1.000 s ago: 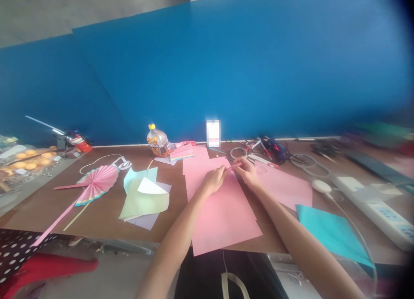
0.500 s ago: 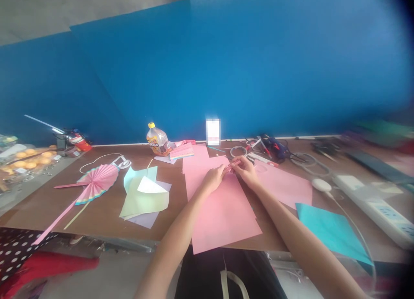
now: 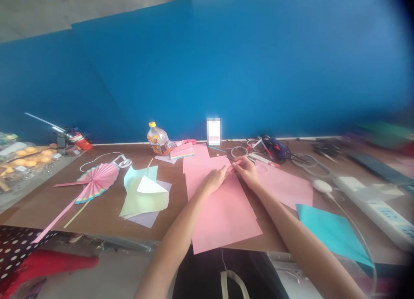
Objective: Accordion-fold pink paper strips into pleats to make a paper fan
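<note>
Both hands meet above the far part of a large pink paper sheet point(image 3: 226, 221). Pinched between their fingertips is a small pink paper piece point(image 3: 230, 168), mostly covered by the fingers, so its shape is unclear. My left hand point(image 3: 215, 178) is closed on it from the left, thumb on top. From the right, my right hand point(image 3: 247, 170) grips it with thumb and index finger. Another pink sheet point(image 3: 287, 184) lies beyond my right forearm, and a turquoise sheet point(image 3: 333, 232) sits near the front edge.
On the left lie a pleated pink paper fan point(image 3: 100, 180) and loose pale green paper point(image 3: 145, 202). Along the back stand a bottle point(image 3: 158, 139) with a yellow cap and a blurred white card point(image 3: 214, 132). A tape ring point(image 3: 239, 152) and a power strip point(image 3: 378, 212) are to the right.
The fingers have shifted very slightly around the small pink paper piece. The rest of the table is the same, apart from a slight camera shift.
</note>
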Demonstrator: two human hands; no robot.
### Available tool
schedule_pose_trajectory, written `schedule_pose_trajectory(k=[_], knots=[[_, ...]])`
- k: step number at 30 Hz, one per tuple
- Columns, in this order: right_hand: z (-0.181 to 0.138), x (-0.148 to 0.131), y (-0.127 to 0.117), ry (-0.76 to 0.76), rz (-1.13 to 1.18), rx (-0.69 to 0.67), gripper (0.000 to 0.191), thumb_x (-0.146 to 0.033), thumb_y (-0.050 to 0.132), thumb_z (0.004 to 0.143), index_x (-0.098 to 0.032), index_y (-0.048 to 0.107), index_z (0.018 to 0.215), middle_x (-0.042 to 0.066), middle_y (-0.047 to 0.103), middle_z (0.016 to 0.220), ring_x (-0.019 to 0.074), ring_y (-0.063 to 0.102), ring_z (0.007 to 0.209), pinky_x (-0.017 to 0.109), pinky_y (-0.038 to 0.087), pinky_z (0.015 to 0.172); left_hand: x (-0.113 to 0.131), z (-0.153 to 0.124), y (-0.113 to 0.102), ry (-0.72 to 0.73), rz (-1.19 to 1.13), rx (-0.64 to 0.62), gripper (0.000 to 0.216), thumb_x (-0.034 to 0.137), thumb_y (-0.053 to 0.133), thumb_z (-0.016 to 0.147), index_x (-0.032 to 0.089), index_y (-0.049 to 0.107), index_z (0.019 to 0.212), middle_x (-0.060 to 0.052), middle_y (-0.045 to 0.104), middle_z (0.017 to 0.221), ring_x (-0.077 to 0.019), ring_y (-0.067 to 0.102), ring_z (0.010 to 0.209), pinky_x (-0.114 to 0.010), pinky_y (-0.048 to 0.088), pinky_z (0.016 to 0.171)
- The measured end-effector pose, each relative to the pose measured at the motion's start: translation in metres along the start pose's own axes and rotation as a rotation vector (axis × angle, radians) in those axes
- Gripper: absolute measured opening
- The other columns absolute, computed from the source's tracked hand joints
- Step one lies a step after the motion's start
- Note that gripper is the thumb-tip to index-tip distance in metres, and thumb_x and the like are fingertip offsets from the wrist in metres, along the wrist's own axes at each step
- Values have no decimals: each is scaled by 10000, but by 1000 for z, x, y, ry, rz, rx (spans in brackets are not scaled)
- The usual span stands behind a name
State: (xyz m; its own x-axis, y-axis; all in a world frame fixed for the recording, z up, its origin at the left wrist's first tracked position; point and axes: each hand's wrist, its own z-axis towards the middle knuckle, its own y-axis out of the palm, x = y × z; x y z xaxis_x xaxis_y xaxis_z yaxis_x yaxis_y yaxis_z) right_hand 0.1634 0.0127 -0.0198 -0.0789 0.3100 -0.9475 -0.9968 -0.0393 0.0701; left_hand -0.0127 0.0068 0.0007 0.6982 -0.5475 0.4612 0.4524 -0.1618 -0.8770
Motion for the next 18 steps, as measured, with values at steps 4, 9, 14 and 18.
schedule_pose_trajectory(k=[4,9,14,18], knots=[[0,1,0,11,-13,18,318,-420,660,778,-215,528,982,-25,606,641,149,619,573,271,497,561,1,0,1,-23,51,-5,316,378,274,965,185,500,1073,-60,637,733,-178,594,640,-243,379,594],[0,2,-1,18,22,17,343,-413,672,768,-221,515,1006,-28,612,626,152,620,569,269,495,558,-1,1,4,0,-26,27,381,418,217,968,189,514,1032,-26,592,660,-158,545,587,-234,340,556],[0,1,-1,27,44,5,319,-402,680,764,-226,497,957,-32,612,618,143,614,557,259,486,552,-2,0,5,3,-245,27,377,415,239,962,180,531,1008,28,516,550,-117,489,516,-212,345,552],[0,-3,-1,34,77,-7,310,-395,672,775,-226,482,952,-31,624,622,139,612,549,254,481,548,-3,0,6,6,-406,26,380,465,298,944,170,534,986,31,542,549,-98,486,473,-204,354,530]])
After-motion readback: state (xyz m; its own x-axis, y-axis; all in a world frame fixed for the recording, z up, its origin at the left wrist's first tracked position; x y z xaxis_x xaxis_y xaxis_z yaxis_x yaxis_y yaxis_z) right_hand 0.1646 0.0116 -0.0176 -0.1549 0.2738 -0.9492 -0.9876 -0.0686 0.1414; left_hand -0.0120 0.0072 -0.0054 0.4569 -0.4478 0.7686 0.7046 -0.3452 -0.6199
